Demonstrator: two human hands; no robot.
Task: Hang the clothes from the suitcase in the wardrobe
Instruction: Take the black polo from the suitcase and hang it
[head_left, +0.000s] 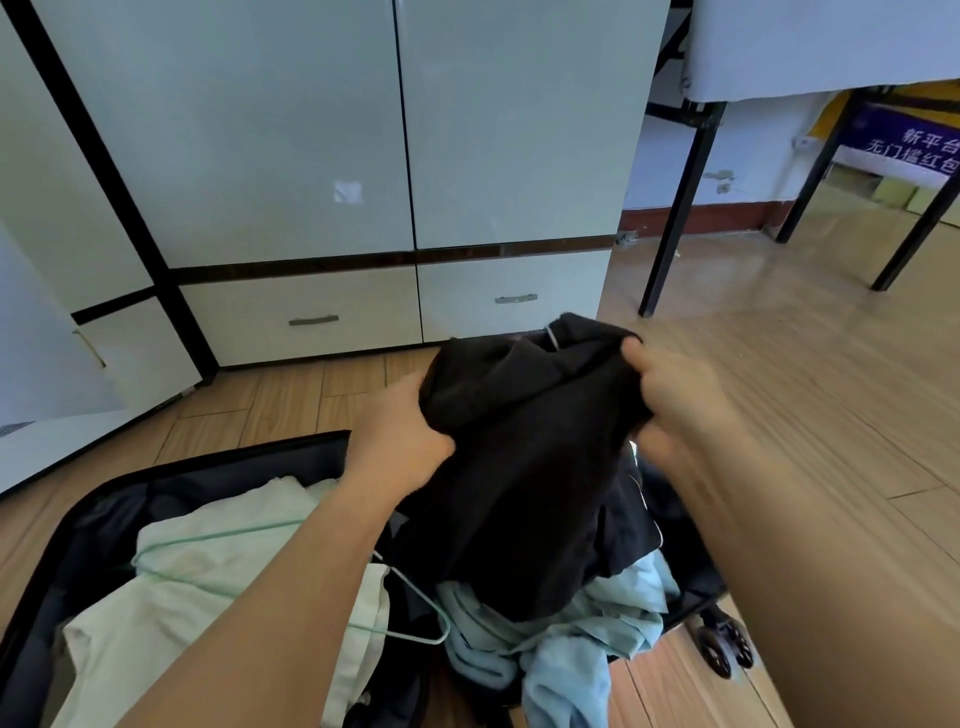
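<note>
The wardrobe (322, 135) stood against the wall w/ both pale doors closed and two drawers along the bottom, each w/ a small metal handle. To its right ran the wood floor (779, 415), w/ a black-legged table (810, 47) further back.

In front of the wardrobe the suitcase (67, 525) lay open on the floor, dark lining showing, one wheel (719, 652) visible at the right corner. Inside it: a cream garment (208, 587) on the left w/ a mint-green hanger (405, 618) lying over it, and a crumpled light blue garment (571, 644) on the right.

The person held a black garment (524, 467) up over the suitcase, its lower part trailing down onto the blue one. A bit of grey hanger hook (551, 336) poked out at its top.

Left hand (400, 431) gripped the black fabric on the left side, fingers curled into the cloth. Right hand (675, 395), somewhat blurred, gripped the right side near the top, thumb pinching the fabric edge.
</note>
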